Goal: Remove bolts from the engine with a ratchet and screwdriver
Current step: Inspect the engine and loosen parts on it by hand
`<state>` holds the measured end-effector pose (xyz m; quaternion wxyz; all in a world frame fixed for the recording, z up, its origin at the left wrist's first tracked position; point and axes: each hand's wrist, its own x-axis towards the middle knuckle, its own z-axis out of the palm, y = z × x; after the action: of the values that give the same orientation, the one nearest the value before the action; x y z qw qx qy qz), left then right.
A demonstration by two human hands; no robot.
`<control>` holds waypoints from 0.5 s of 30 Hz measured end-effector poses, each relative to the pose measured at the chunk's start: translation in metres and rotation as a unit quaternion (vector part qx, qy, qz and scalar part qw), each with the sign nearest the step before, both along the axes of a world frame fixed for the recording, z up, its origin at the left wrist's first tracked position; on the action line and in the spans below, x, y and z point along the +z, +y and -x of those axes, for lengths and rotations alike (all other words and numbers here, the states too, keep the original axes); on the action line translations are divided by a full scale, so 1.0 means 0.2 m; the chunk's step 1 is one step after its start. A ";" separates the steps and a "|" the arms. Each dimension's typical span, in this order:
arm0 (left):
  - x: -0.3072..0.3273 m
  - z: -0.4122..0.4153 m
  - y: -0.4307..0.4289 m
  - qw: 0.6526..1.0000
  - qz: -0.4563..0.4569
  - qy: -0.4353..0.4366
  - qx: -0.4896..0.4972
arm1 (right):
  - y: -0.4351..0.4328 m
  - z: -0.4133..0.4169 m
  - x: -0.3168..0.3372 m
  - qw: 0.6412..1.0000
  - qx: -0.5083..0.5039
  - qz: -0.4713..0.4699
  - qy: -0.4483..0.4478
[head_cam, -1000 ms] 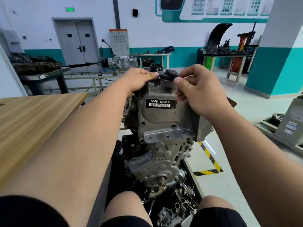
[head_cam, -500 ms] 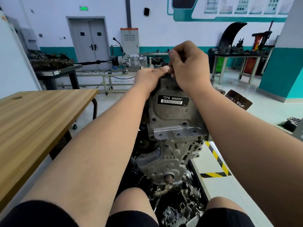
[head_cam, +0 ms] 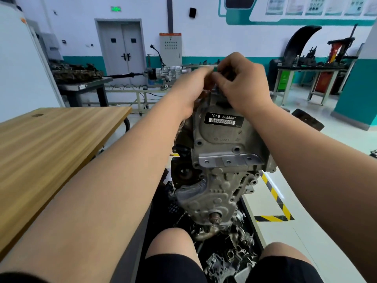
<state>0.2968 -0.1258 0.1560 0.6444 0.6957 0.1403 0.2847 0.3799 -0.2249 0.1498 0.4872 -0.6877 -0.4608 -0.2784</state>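
WORKSHOP: A seated person reaches both bare arms to the top edge of an engine point(head_cam: 222, 144), just above frame centre toward 12 o'clock. The grey cast engine stands upright in the middle of the view and runs down toward 6 o'clock between the person's bare knees point(head_cam: 171, 244). Its black label point(head_cam: 224, 119), which reads "CFB 666660", faces the camera just below the hands.

The right grip point(head_cam: 242, 84) is clenched, with its fingers curled over a small dark part point(head_cam: 223, 75) at the engine's top. What that part is cannot be told. The left grip point(head_cam: 192, 86) lies close against the right one from the 11 o'clock side. It is smeared by blur, so whether it grasps anything cannot be told.

A wooden desk point(head_cam: 51, 144) fills the 9 o'clock side, just beside the left forearm. Loose metal parts point(head_cam: 230, 262) lie heaped below the engine at 6 o'clock. Yellow-and-black floor tape point(head_cam: 273, 203) marks the pale floor at 4 o'clock.

Grey double doors point(head_cam: 124, 54) stand at 11 o'clock against the back wall, with a pale control cabinet point(head_cam: 170, 48) near them. A gearbox point(head_cam: 163, 73) sits on a low frame in front of the cabinet. At 2 o'clock, a curved black fender point(head_cam: 297, 39) rises behind a far desk point(head_cam: 306, 68).
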 end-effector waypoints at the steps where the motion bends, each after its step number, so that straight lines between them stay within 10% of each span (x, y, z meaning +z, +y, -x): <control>1: 0.01 0.00 -0.01 1.000 -0.007 0.006 -0.011 | 0.00 0.00 0.00 1.000 -0.001 0.007 -0.004; 15: 0.15 0.06 0.02 0.969 -0.212 0.084 0.090 | 0.01 -0.02 0.13 0.987 0.002 0.155 -0.044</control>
<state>0.2845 -0.1215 0.1856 0.4394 0.8224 0.1922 0.3059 0.3845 -0.2238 0.1767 0.3547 -0.7411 -0.5204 -0.2326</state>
